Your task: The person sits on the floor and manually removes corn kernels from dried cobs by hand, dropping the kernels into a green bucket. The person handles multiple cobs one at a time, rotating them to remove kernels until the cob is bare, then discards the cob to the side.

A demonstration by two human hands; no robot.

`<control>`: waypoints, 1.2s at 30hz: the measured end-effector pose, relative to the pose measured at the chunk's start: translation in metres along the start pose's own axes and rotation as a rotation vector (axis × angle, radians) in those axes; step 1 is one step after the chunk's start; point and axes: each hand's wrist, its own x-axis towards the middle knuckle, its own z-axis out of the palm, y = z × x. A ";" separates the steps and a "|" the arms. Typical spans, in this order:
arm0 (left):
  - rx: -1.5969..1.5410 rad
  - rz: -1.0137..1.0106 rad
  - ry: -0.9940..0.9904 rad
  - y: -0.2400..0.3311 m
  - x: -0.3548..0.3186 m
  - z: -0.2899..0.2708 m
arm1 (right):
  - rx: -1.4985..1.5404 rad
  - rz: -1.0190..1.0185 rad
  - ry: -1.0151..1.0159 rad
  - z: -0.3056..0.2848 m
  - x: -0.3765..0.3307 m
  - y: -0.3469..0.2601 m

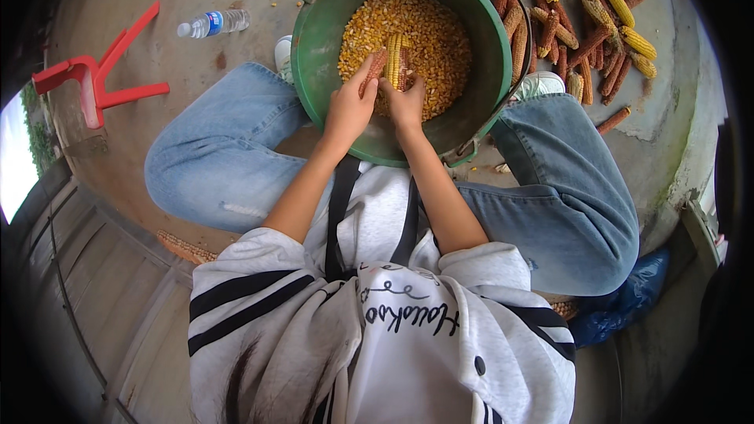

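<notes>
Both my hands hold one corn cob [393, 59] upright over a green bucket [314, 39] that stands between my knees. My left hand [351, 104] grips the cob's left side, where the kernels are gone and the reddish core shows. My right hand [406, 102] grips the lower right side, thumb against the remaining yellow kernels. Loose yellow kernels [440, 35] fill the bottom of the bucket. My forearms come up from below, over my lap.
A pile of stripped reddish cobs [550, 31] and several yellow cobs [620, 0] lies on the concrete floor at the upper right. A plastic water bottle [214, 23] lies upper left. A red plastic stool [98, 74] lies tipped over at the left. A blue bag [624, 298] sits lower right.
</notes>
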 end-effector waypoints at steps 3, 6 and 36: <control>0.018 0.021 -0.001 -0.004 0.002 -0.001 | 0.032 -0.030 -0.011 0.001 0.000 -0.003; 0.036 0.004 -0.035 -0.003 0.004 -0.001 | 0.252 0.081 -0.084 -0.001 0.006 -0.003; -0.043 -0.008 -0.074 -0.030 0.060 0.020 | 0.750 0.655 -0.495 -0.021 -0.002 -0.030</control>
